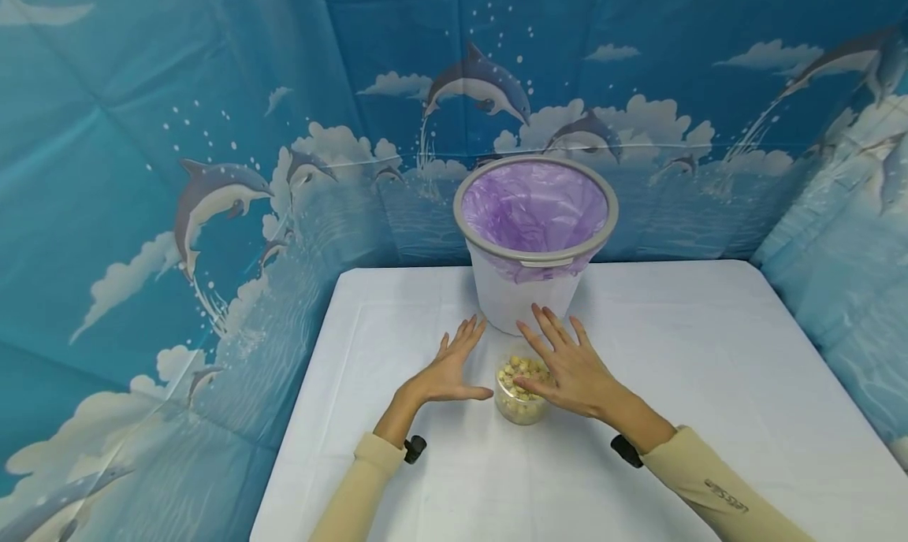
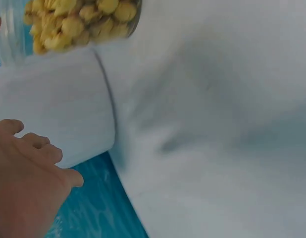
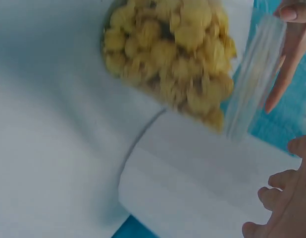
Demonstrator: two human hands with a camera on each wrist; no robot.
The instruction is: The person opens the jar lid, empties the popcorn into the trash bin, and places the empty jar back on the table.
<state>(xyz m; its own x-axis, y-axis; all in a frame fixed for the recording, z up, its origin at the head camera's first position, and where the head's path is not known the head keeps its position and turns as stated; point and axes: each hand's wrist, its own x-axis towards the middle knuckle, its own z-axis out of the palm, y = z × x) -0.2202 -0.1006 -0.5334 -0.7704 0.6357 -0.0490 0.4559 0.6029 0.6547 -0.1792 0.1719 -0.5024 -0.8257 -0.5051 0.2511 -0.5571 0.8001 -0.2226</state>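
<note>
A clear jar (image 1: 521, 406) of popcorn stands upright on the white desk (image 1: 489, 487), on the near side of the bin (image 1: 521, 298), which stands close to the middle of the far edge. The left hand (image 1: 445, 373) is beside the jar toward the desk's left edge, and the right hand (image 1: 578, 378) is on the side toward the right edge. Each grip is apart, fingers spread and thumb held away, clamped on nothing; the right thumb overlaps the jar in the head view, and whether it touches cannot be told. A purple liner (image 1: 532, 211) fills the bin beneath its grey rim. Beige sleeves (image 1: 358, 491) cover both forearms, and a blue dolphin-printed cloth (image 1: 397, 38) hangs beyond the far edge.
</note>
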